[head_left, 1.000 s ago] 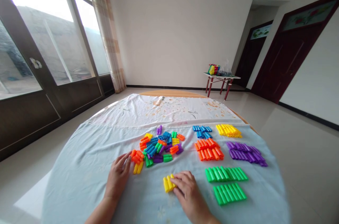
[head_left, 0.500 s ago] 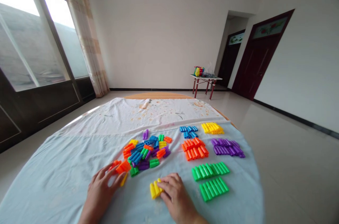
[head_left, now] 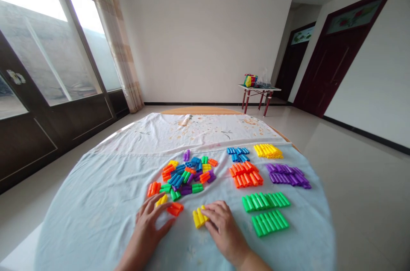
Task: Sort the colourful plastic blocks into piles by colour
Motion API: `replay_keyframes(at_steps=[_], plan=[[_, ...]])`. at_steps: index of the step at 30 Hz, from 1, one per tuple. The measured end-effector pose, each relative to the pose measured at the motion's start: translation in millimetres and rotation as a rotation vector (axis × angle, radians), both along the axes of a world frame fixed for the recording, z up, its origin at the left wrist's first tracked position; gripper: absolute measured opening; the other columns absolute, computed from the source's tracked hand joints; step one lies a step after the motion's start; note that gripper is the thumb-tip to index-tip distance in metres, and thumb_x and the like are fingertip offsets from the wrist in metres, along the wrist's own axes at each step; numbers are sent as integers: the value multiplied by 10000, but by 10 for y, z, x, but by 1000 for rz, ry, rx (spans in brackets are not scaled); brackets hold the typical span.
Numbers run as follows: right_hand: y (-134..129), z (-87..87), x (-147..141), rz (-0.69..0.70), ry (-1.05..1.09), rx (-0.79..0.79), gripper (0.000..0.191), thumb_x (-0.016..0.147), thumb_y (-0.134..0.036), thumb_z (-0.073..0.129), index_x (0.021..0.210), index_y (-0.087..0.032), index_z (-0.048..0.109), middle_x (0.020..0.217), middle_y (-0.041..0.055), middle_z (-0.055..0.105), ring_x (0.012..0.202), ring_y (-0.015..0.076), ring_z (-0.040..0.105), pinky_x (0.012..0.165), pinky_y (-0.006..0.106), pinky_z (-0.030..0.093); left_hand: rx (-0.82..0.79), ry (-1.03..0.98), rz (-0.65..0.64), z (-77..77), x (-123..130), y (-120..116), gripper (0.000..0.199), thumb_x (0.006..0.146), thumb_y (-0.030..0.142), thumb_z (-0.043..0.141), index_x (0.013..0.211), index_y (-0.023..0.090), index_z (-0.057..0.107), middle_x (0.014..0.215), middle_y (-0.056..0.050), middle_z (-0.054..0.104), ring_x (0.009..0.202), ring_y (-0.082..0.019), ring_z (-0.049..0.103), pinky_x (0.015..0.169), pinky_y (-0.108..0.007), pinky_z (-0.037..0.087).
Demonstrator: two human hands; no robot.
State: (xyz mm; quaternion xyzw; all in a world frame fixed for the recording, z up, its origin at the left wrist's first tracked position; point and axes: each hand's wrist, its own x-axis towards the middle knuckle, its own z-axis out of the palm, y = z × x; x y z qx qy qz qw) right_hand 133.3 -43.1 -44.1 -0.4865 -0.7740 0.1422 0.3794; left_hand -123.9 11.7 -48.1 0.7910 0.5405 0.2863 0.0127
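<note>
My right hand (head_left: 226, 230) grips the side of some yellow plastic tube pieces (head_left: 199, 218) that lie side by side on the cloth, its fingertips closed on their right edge. My left hand (head_left: 149, 222) is open, thumb and fingers spread. Just past its fingertips lie an orange tube piece (head_left: 175, 208) and a yellow tube piece (head_left: 162, 200), the latter partly behind the fingers. Beyond both hands is a loose pile of mixed blue, green, purple, orange and yellow tube pieces (head_left: 185, 177).
On the right stand sorted groups: blue (head_left: 238, 154), yellow (head_left: 268, 151), orange (head_left: 246, 174), purple (head_left: 288, 175) and green pieces (head_left: 270, 223). A light blue cloth (head_left: 96, 202) covers the round table. A small table (head_left: 259, 88) with bags stands by the far wall.
My left hand has let go of the orange pieces; one now lies nearer me, another at the pile's left. My right hand keeps its hold on the yellow pieces. The view has shifted slightly.
</note>
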Motion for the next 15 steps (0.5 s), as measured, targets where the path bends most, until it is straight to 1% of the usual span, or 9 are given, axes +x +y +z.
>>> replay_keyframes(at_steps=[2,4,6,8,10,12,14,15], plan=[[-7,1,9,0,2,11,371,807,-95,523,1133,-265,573,1045,57,607,1019,203,504,878,375,437,-1,-13,-18,41,-30,-40,275,741,412,567,1000,363,645,1212,-23,577,1149,-261,477,912,-472,423],[-18,13,18,-9,4,17,353,812,-123,540,1134,-266,570,1055,57,600,1029,202,497,892,376,425,16,-64,-19,104,-80,-35,267,777,390,517,1008,343,642,1197,-33,586,1132,-250,490,900,-460,433],[-28,39,13,-28,-3,27,338,811,-152,558,1129,-266,573,1076,59,590,1045,206,487,903,383,411,18,-133,10,161,-136,14,274,787,415,498,989,315,653,1139,-45,619,1087,-241,522,899,-442,437],[-26,84,-26,-52,-16,39,339,804,-175,573,1130,-270,574,1096,62,581,1057,216,479,903,393,399,-1,-189,54,185,-185,90,297,784,451,489,954,285,666,1075,-51,646,1031,-228,558,892,-405,448],[-8,146,-120,-64,-26,40,363,789,-189,593,1139,-279,568,1108,63,575,1060,225,473,897,397,391,-27,-220,94,172,-219,173,328,792,475,464,927,261,673,1028,-52,658,971,-208,589,845,-348,477],[27,215,-268,-56,-29,25,410,762,-211,628,1157,-291,554,1120,57,569,1055,228,469,890,392,386,-41,-235,132,130,-237,241,357,803,484,437,903,238,676,986,-54,662,886,-188,617,752,-295,506],[77,269,-451,-33,-26,4,461,730,-260,672,1170,-302,540,1127,46,565,1041,229,468,883,386,383,-51,-249,159,80,-245,290,369,801,493,436,880,225,678,949,-52,662,813,-175,632,685,-267,511],[106,284,-544,-25,-26,-9,476,714,-295,690,1166,-304,539,1125,41,565,1030,230,469,878,386,382,-54,-253,162,56,-249,308,364,795,497,445,868,227,678,937,-47,663,800,-173,633,683,-263,509]])
